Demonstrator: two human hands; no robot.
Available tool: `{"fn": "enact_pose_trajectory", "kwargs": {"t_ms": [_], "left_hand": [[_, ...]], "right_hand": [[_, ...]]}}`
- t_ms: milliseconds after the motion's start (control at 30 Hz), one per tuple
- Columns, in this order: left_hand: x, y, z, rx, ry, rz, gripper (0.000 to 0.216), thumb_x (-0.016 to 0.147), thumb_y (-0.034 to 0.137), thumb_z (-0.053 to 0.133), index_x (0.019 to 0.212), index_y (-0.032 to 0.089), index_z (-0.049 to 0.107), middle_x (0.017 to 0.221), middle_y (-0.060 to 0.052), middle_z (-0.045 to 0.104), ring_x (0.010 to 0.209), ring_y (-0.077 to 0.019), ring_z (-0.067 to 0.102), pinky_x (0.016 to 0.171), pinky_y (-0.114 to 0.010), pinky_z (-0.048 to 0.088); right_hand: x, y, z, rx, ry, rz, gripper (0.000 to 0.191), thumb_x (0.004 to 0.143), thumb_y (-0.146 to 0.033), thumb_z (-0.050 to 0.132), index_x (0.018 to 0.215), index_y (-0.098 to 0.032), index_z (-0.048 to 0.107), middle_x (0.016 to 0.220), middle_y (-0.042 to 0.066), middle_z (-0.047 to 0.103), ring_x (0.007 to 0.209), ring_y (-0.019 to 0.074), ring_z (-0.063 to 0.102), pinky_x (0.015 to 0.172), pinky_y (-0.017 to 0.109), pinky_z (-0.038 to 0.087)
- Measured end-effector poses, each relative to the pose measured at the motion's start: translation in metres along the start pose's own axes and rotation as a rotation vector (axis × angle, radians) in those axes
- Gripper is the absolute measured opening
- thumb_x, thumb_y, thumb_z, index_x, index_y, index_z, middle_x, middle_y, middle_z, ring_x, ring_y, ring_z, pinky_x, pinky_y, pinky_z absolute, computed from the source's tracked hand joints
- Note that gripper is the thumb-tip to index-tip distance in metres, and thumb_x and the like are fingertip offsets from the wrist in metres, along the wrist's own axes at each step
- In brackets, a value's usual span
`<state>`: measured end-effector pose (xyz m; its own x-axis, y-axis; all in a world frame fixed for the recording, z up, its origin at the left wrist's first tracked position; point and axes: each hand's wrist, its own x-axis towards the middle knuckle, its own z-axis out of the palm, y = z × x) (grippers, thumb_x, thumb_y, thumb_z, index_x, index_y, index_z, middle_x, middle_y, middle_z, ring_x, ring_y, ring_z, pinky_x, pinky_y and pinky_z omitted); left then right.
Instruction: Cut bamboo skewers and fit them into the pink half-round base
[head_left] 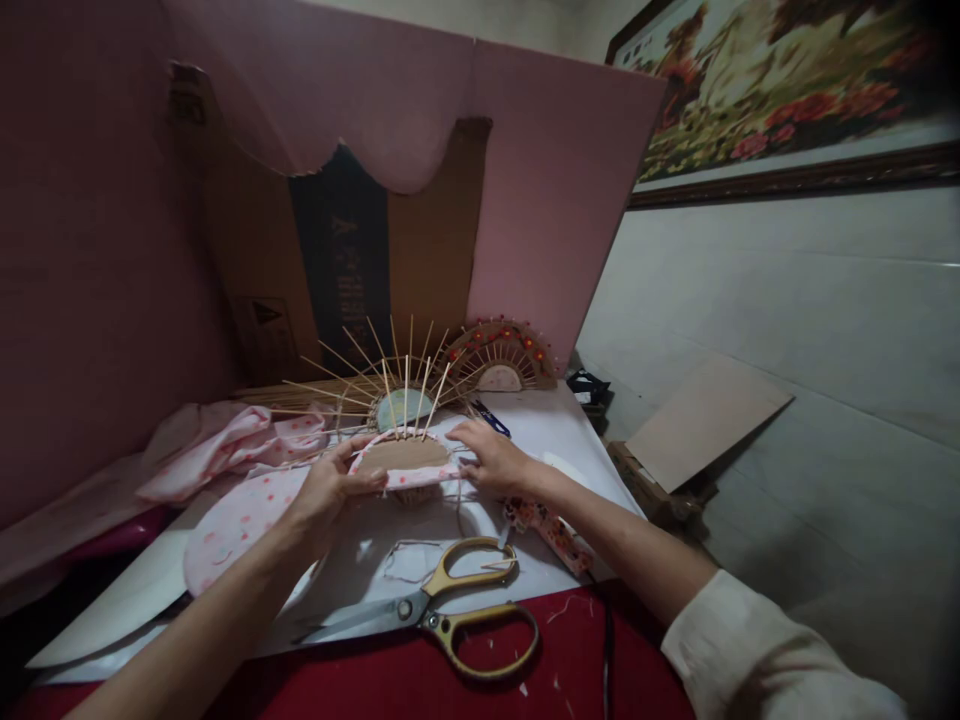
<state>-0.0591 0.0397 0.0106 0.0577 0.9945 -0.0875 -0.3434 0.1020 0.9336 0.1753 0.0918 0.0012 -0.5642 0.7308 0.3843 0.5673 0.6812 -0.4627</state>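
Note:
A cardboard half-circle (405, 456) with pink dotted cloth round its edge is held up over the white work surface. Several thin wooden sticks (406, 395) stand up from its curved edge. My left hand (330, 485) grips its left end, thumb on the front face. At the right end, my right hand (487, 458) is closed with its fingertips on the cloth edge; whether it also pinches a stick is unclear. Just behind is a second half-circle (403, 408), pale green, with sticks fanning out.
Large scissors (420, 605) with yellow handles lie in front. A flower-patterned glue gun (551, 535) rests under my right forearm. Dotted cloth (247, 445) is heaped left, near a round dotted piece (232, 530). A decorated fan-shaped piece (501, 355) leans against the pink board (540, 220).

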Motion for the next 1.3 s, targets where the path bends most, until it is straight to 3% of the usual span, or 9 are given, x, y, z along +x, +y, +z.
{"fn": "enact_pose_trajectory", "kwargs": {"t_ms": [133, 233, 367, 467, 600, 767, 1000, 1133, 1300], "left_hand": [[-0.015, -0.005, -0.006, 0.010, -0.031, -0.055, 0.060, 0.051, 0.009, 0.078, 0.106, 0.019, 0.056, 0.087, -0.004, 0.068, 0.074, -0.0204, 0.066, 0.060, -0.027, 0.053], [-0.027, -0.012, -0.006, 0.054, -0.056, -0.073, 0.055, 0.057, 0.012, 0.075, 0.107, 0.021, 0.056, 0.089, -0.004, 0.068, 0.072, -0.0205, 0.066, 0.060, -0.029, 0.052], [-0.032, -0.019, -0.001, 0.167, -0.046, -0.003, 0.047, 0.060, 0.010, 0.069, 0.105, 0.019, 0.060, 0.095, -0.006, 0.067, 0.078, -0.0201, 0.065, 0.066, -0.030, 0.051], [-0.025, -0.019, 0.002, 0.236, -0.010, 0.026, 0.048, 0.058, 0.008, 0.068, 0.104, 0.018, 0.061, 0.092, -0.006, 0.067, 0.078, -0.0199, 0.064, 0.064, -0.028, 0.050], [-0.006, -0.014, 0.001, 0.279, -0.030, -0.018, 0.052, 0.055, 0.007, 0.069, 0.106, 0.017, 0.062, 0.082, -0.003, 0.067, 0.070, -0.0176, 0.063, 0.058, -0.025, 0.048], [0.002, -0.014, -0.001, 0.261, -0.075, -0.065, 0.051, 0.056, 0.012, 0.072, 0.106, 0.018, 0.063, 0.087, -0.004, 0.067, 0.067, -0.0173, 0.062, 0.057, -0.027, 0.048], [-0.003, -0.016, 0.007, 0.409, -0.069, 0.059, 0.027, 0.059, 0.026, 0.071, 0.084, 0.015, 0.069, 0.072, -0.003, 0.069, 0.068, -0.0186, 0.062, 0.061, -0.027, 0.047], [0.002, -0.020, 0.005, 0.528, -0.002, 0.159, 0.029, 0.058, 0.030, 0.070, 0.082, 0.014, 0.069, 0.067, -0.002, 0.067, 0.064, -0.0175, 0.060, 0.059, -0.027, 0.045], [0.011, -0.027, -0.004, 0.492, 0.026, 0.243, 0.036, 0.059, 0.033, 0.070, 0.088, 0.012, 0.067, 0.072, -0.004, 0.068, 0.068, -0.0184, 0.061, 0.063, -0.029, 0.046]], "right_hand": [[-0.016, 0.000, -0.020, -0.009, 0.093, 0.044, 0.033, 0.073, -0.011, 0.063, 0.105, -0.018, 0.062, 0.109, 0.010, 0.060, 0.104, 0.0229, 0.052, 0.093, 0.041, 0.038], [-0.030, -0.012, -0.018, 0.065, 0.136, 0.061, 0.021, 0.078, -0.012, 0.059, 0.097, -0.019, 0.065, 0.101, 0.008, 0.062, 0.096, 0.0207, 0.055, 0.085, 0.038, 0.042], [-0.040, -0.030, -0.004, 0.144, 0.021, -0.008, 0.015, 0.080, -0.012, 0.056, 0.085, -0.020, 0.068, 0.087, 0.006, 0.066, 0.085, 0.0194, 0.058, 0.079, 0.035, 0.044], [-0.038, -0.034, 0.002, 0.117, -0.052, -0.015, 0.023, 0.077, -0.009, 0.057, 0.094, -0.020, 0.067, 0.098, 0.008, 0.066, 0.093, 0.0213, 0.057, 0.084, 0.037, 0.042], [-0.026, -0.026, 0.003, 0.167, -0.083, 0.088, 0.031, 0.075, -0.007, 0.054, 0.099, -0.021, 0.066, 0.102, 0.004, 0.067, 0.094, 0.0197, 0.057, 0.081, 0.032, 0.042], [-0.017, -0.021, 0.010, 0.141, -0.029, 0.195, 0.015, 0.075, -0.014, 0.054, 0.084, -0.018, 0.066, 0.076, 0.000, 0.064, 0.072, 0.0154, 0.055, 0.064, 0.025, 0.040], [-0.018, -0.024, 0.008, 0.043, -0.042, 0.306, 0.005, 0.069, -0.015, 0.058, 0.069, -0.018, 0.061, 0.060, -0.003, 0.053, 0.059, 0.0120, 0.045, 0.055, 0.022, 0.029], [-0.019, -0.023, 0.009, 0.002, -0.084, 0.349, 0.005, 0.068, -0.014, 0.059, 0.063, -0.016, 0.060, 0.058, -0.003, 0.054, 0.058, 0.0115, 0.044, 0.053, 0.022, 0.027], [-0.020, -0.025, 0.014, -0.022, -0.073, 0.376, 0.007, 0.073, -0.018, 0.057, 0.069, -0.016, 0.063, 0.061, -0.002, 0.057, 0.060, 0.0116, 0.047, 0.054, 0.021, 0.029]]}}
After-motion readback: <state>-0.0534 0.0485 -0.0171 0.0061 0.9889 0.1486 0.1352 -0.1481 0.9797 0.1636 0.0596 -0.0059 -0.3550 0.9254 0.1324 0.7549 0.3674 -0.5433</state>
